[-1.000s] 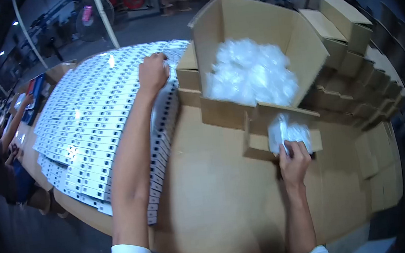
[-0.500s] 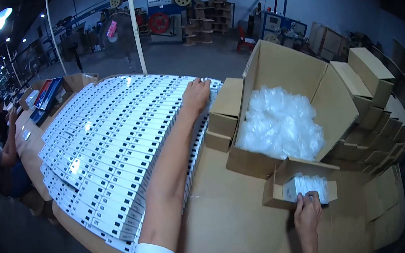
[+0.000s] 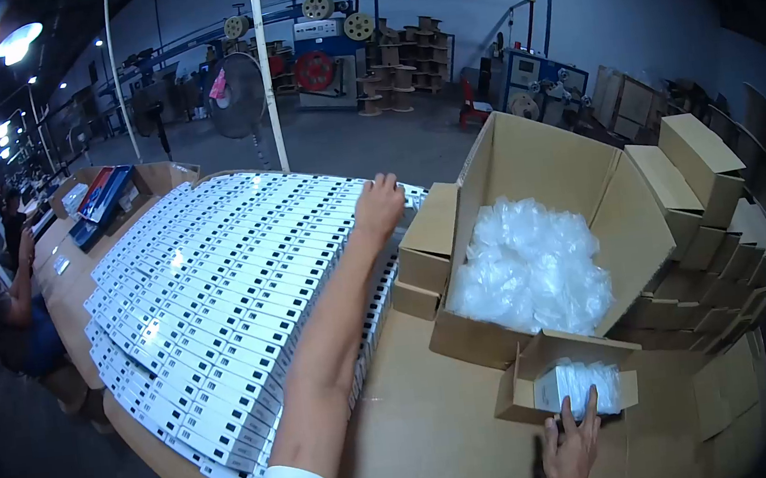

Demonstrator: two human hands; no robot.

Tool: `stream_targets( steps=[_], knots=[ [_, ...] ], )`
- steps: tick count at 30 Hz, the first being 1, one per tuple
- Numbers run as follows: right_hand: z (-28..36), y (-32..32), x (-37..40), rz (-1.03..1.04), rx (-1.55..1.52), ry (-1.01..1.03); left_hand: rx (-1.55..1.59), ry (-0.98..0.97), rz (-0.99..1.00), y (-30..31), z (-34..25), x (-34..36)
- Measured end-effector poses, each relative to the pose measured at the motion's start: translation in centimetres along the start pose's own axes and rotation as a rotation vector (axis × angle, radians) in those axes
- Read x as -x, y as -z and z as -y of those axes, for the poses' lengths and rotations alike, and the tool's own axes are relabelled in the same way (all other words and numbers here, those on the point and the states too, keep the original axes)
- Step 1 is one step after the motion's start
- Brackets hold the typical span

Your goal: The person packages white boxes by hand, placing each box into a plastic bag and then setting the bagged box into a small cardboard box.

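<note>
Long rows of slim white boxes (image 3: 212, 304), each with dark marks at its end, are stacked in layers on the table. My left hand (image 3: 380, 206) reaches to their far right corner, fingers curled over a white box there. At the lower right, a small open carton (image 3: 518, 396) contains a white box and several clear plastic bags (image 3: 594, 385) packed side by side. My right hand (image 3: 572, 454) is at its near side, fingers spread, with fingertips against the packed contents. Behind it stands a large open carton (image 3: 477, 330) filled with loose clear plastic bags (image 3: 535, 265).
Folded brown cartons (image 3: 708, 265) are piled at the right. Another closed carton (image 3: 427, 227) sits between the white rows and the large carton. A blue-and-red box (image 3: 105, 195) lies at the far left. Beyond the table's left edge is another person (image 3: 2, 298). A pole (image 3: 269, 83) rises behind.
My right hand has loosened from a closed grip at the small carton and drawn slightly back, its fingers now spread. My left hand stays at the far corner of the white boxes. The view has tilted up.
</note>
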State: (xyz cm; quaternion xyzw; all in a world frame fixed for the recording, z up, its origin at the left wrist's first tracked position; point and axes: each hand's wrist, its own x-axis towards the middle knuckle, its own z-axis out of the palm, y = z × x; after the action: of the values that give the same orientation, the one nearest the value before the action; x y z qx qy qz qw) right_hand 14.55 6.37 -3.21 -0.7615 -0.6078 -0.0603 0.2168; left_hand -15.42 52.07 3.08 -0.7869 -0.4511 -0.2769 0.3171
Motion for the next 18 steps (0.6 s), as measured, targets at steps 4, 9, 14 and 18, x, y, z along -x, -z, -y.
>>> stream_targets(
  steps=[4, 9, 14, 18],
  knots=[
    [1.6, 2.2, 0.7, -0.17, -0.235, 0.006, 0.289, 0.227, -0.114, 7.6, 1.0, 0.0],
    [1.3, 5.1, 2.4, -0.036, -0.615, 0.007, 0.588, 0.456, -0.366, 19.0, -2.0, 5.0],
    [2.4, 5.2, 4.8, 0.221, -1.129, -0.147, 0.598, 0.566, -0.32, 28.8, -12.3, 14.8],
    [2.4, 5.8, 6.1, 0.463, -1.436, -0.208, 0.698, 0.467, -0.21, 31.7, -21.4, 20.8]
  ],
)
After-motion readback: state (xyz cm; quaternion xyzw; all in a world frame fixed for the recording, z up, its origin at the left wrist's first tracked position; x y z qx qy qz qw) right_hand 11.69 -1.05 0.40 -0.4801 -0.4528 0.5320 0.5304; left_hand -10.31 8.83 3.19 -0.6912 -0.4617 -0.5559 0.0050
